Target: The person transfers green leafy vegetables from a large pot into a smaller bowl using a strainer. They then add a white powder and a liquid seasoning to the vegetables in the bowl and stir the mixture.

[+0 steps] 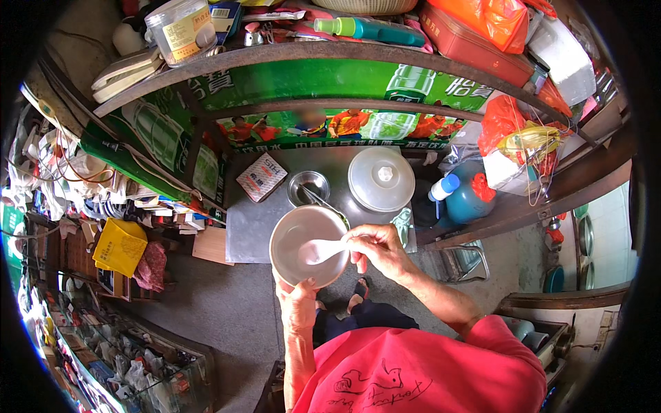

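Note:
My left hand (298,299) grips the near rim of a round bowl (289,232), pale inside, with the thumb over its edge. Between the fingers of my right hand (379,250) is the handle of a white soup spoon (317,252). The spoon's head lies inside the bowl's outline; whether it touches the bottom I cannot tell. Just beyond the bowl, a small metal dish (308,181) with a long utensil across it stands on the metal tabletop (248,227). A lidded pale pot (381,179) is farther right, with a green cloth (402,223) near the table's edge.
A printed box (262,177) lies at the table's left. A shelf edge (330,50) runs above, loaded with a clear jar (182,33), a spray bottle (369,31) and a red tin (475,49). A teal container (469,193) stands right; a folded metal stool (459,262) is below.

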`<move>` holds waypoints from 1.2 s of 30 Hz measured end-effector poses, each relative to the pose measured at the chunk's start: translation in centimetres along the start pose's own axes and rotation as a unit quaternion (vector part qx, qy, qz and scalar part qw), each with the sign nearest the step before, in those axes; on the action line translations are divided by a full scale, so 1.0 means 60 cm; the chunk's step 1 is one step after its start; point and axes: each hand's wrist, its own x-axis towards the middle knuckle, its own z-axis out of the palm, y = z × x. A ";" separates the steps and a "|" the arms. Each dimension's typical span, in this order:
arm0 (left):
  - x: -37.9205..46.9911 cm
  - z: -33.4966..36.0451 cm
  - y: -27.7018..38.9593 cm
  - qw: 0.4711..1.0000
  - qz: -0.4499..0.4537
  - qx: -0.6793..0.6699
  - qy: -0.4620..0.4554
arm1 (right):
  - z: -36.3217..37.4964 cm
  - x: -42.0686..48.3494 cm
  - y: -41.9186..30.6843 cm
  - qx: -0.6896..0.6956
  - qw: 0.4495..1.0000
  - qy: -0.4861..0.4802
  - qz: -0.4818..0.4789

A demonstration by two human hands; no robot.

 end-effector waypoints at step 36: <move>-0.131 -0.232 0.044 0.980 0.042 -0.002 0.192 | -0.089 0.210 0.335 -0.040 0.979 0.182 0.081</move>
